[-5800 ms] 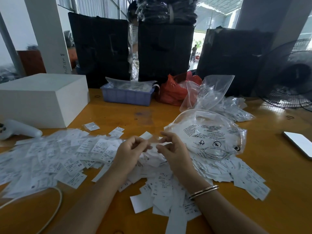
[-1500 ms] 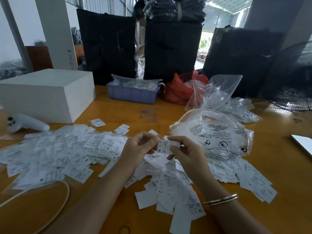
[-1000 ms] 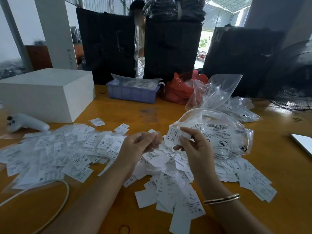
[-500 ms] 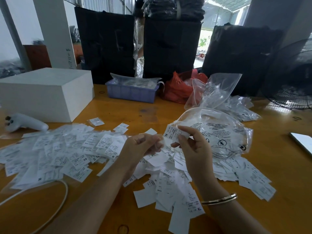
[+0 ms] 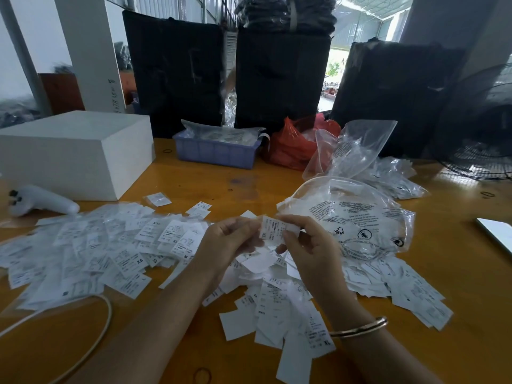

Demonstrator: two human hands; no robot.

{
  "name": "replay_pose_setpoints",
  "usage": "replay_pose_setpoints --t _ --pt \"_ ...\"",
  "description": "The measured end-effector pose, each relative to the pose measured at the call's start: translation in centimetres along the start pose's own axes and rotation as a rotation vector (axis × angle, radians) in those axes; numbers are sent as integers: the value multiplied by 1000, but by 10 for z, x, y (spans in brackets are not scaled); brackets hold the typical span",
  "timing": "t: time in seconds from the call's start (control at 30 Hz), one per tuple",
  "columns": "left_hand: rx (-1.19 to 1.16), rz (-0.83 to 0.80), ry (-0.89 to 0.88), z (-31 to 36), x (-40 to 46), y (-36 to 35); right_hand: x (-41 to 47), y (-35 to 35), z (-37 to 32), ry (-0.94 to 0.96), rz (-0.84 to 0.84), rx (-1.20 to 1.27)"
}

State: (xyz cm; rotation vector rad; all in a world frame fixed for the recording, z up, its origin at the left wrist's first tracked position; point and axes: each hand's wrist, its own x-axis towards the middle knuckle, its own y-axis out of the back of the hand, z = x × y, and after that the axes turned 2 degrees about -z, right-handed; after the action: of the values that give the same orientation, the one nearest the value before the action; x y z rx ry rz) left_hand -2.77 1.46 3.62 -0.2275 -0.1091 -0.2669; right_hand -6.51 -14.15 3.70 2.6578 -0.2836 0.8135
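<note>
Head view: just above the frame's centre, a small printed label (image 5: 273, 228) sits between both hands. The left hand (image 5: 230, 242) pinches its left edge and the right hand (image 5: 310, 250) its right. It looks feather-light, limp and easily creased, so fingertip pinches at the edges suit it.

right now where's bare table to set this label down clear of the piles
Bare wood lies between the white box, the blue crate and the left label spread; more between the printed plastic bag and the phone at the right edge, and inside the white cable loop. The middle is crowded with heaped labels.
</note>
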Motion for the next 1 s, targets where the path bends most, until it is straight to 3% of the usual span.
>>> replay_pose_setpoints --t 0.33,0.6,1.0 --pt "1 14 -19 4 -3 -1 3 5 -4 -25 131 244" --pt "20 -83 -58 4 -5 0 -1 1 -9 90 117 108" --pt "39 -102 -23 -1 -2 0 0 -1 -4 183 125 73"
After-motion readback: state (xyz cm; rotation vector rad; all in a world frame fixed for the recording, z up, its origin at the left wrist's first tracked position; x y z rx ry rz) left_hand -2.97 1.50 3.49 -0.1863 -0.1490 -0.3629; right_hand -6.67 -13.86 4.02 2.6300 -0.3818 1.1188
